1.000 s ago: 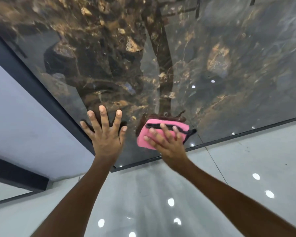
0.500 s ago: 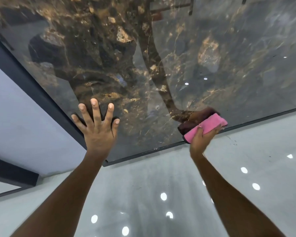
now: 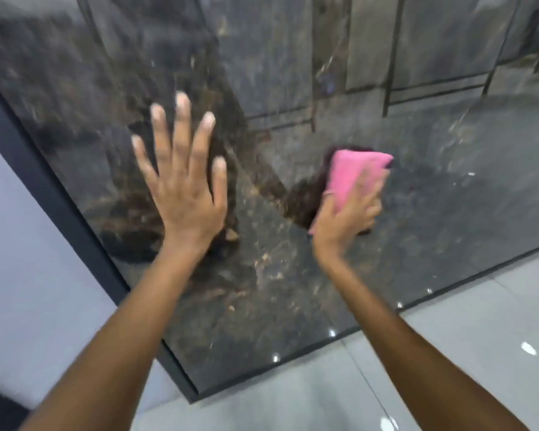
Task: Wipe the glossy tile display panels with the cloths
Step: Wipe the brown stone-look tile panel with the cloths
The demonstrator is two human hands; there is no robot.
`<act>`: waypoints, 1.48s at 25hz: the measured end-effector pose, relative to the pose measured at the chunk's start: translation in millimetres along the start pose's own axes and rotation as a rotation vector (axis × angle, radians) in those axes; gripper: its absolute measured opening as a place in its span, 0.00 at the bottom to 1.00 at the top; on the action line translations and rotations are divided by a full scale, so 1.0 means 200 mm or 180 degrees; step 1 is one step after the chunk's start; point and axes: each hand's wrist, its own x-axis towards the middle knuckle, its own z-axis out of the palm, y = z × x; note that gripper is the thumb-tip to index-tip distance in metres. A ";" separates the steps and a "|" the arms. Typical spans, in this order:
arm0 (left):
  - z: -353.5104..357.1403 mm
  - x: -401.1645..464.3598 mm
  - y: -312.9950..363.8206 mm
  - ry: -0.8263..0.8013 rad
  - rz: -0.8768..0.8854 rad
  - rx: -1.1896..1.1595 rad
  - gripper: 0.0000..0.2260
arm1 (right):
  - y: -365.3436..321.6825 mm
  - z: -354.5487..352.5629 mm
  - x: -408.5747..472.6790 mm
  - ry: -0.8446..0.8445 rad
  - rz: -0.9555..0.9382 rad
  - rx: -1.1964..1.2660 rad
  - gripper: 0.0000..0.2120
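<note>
Pink microfibre, folded into a thick pad, is the cloth (image 3: 357, 177) pinned against the tile panel (image 3: 293, 290) by the right hand (image 3: 344, 219), fingers wrapped over its lower half so the upper end sticks out above the grip. Holding it folded probably gives a firm, flat wiping face. To the left of that grip, well apart, the left hand (image 3: 184, 194) lies flat and empty on the panel with fingers spread wide, seemingly bracing the person. The panel is dark, brown-veined and glossy, mirroring both arms; motion blur hides any smears. Below the grip runs its dark frame (image 3: 181, 365).
</note>
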 end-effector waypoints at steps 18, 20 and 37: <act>0.00 0.64 -0.08 0.0001 -0.0077 0.0741 0.25 | -0.52 -0.15 0.94 -0.0830 -0.2970 -0.0569 0.37; 0.01 0.65 -0.07 -0.0009 -0.0098 0.0796 0.25 | -0.65 -0.21 1.14 -0.0302 -0.0653 0.0066 0.35; -0.02 0.71 0.05 0.0342 -0.0593 0.0374 0.23 | -0.89 -0.08 0.86 -0.0876 -0.3137 0.0212 0.34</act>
